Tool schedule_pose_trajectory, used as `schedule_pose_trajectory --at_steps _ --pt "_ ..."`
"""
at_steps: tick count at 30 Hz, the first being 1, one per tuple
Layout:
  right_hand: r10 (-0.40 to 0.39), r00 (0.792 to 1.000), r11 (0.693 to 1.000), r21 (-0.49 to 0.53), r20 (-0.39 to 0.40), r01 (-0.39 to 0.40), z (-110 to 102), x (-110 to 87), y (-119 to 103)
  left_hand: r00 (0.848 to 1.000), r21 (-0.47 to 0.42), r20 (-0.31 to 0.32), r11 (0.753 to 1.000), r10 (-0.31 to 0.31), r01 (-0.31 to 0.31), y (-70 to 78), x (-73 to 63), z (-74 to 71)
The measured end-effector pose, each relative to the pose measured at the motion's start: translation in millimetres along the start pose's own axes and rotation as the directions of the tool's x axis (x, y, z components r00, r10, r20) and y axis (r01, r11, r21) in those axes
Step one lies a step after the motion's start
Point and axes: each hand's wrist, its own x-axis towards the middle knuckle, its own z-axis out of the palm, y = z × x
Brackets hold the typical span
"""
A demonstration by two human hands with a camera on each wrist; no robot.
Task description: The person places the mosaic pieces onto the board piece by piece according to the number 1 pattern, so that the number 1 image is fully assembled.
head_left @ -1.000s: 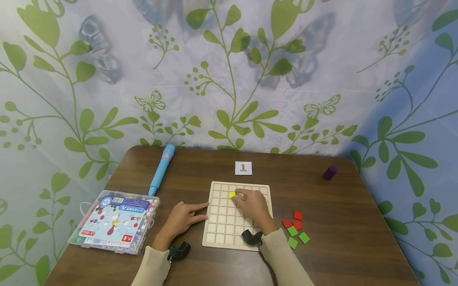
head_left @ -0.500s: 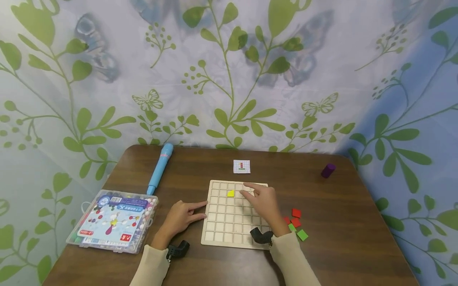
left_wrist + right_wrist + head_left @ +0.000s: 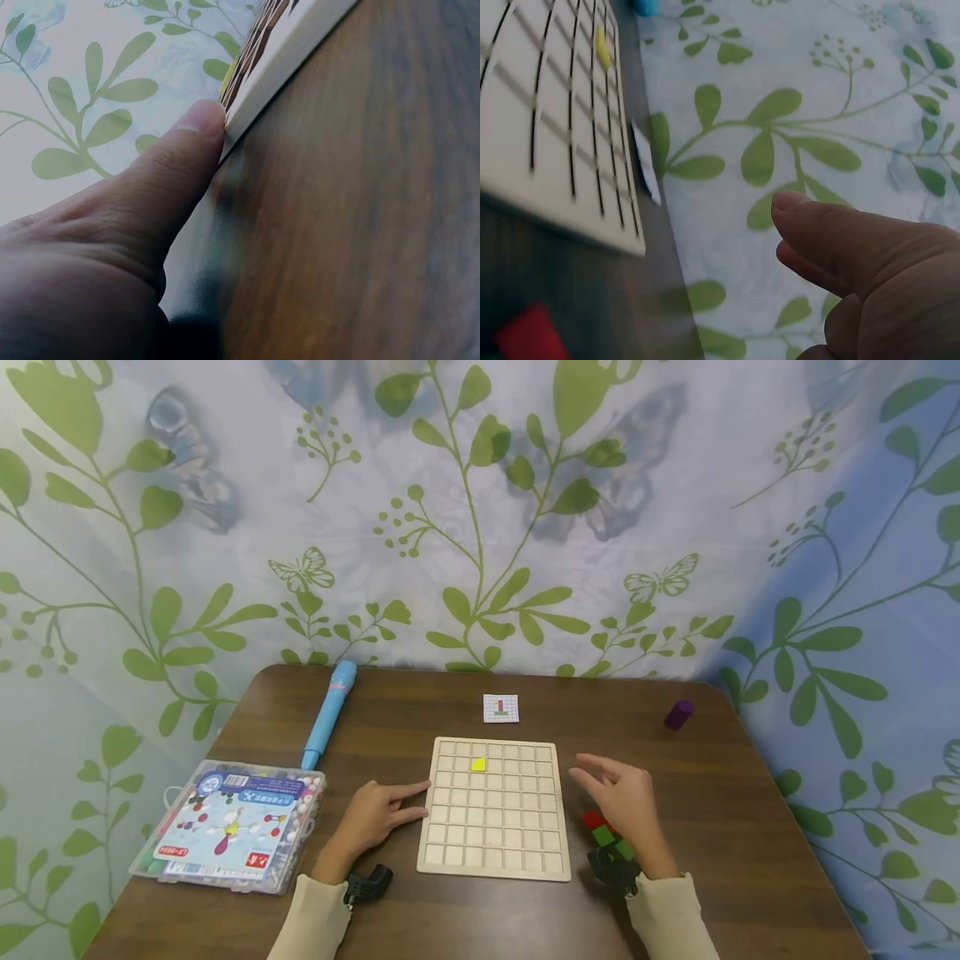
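A pale wooden grid board (image 3: 491, 818) lies mid-table, one yellow tile (image 3: 478, 764) with a cut-off corner in a cell near its upper left. Two outstretched fingers of my left hand (image 3: 372, 817) touch the board's left edge; the left wrist view shows the thumb (image 3: 199, 127) against the board's side (image 3: 289, 67). My right hand (image 3: 626, 793) hovers to the right of the board with relaxed fingers and nothing in them. Beneath it are red tiles (image 3: 592, 819) and green tiles (image 3: 603, 836), partly hidden by the hand and wrist camera. A red tile (image 3: 532, 334) shows blurred in the right wrist view.
A small printed pattern card (image 3: 500, 708) lies behind the board. At left are a clear plastic box (image 3: 232, 827) of colourful pieces and a blue microphone-shaped object (image 3: 328, 717). A purple cylinder (image 3: 678, 715) stands at the back right. A patterned cloth (image 3: 465, 527) hangs behind the table.
My right hand has let go of the yellow tile in its cell and moved right, off the board, to above the loose tiles. The left hand has stayed at the board's edge.
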Motion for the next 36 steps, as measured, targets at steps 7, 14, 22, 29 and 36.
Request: schedule_pose_trajectory --at_steps 7,14,22,29,36 --pt "0.051 0.998 0.996 -0.081 0.032 -0.048 -18.1 -7.3 28.4 1.0 0.0 -0.002 1.0 0.002 -0.002 0.8 -1.0 -0.8" --pt "0.097 0.993 0.991 -0.104 0.072 -0.089 -28.3 -11.3 47.2 1.0 -0.002 0.011 1.0 -0.012 0.012 1.4 0.0 1.3" --pt "0.128 0.987 0.987 -0.114 0.098 -0.117 -45.2 -29.5 74.7 1.0 0.008 0.014 1.0 -0.003 0.002 2.9 2.3 1.5" --pt "0.118 0.986 0.989 -0.106 0.114 -0.106 -53.6 -35.3 91.2 1.0 0.032 -0.003 0.999 0.0 0.0 2.0 0.3 -0.1" --pt "0.096 0.982 0.987 -0.14 0.165 -0.073 -51.2 -31.7 91.1 1.0 0.034 0.012 0.999 -0.026 0.026 2.6 -0.4 0.2"
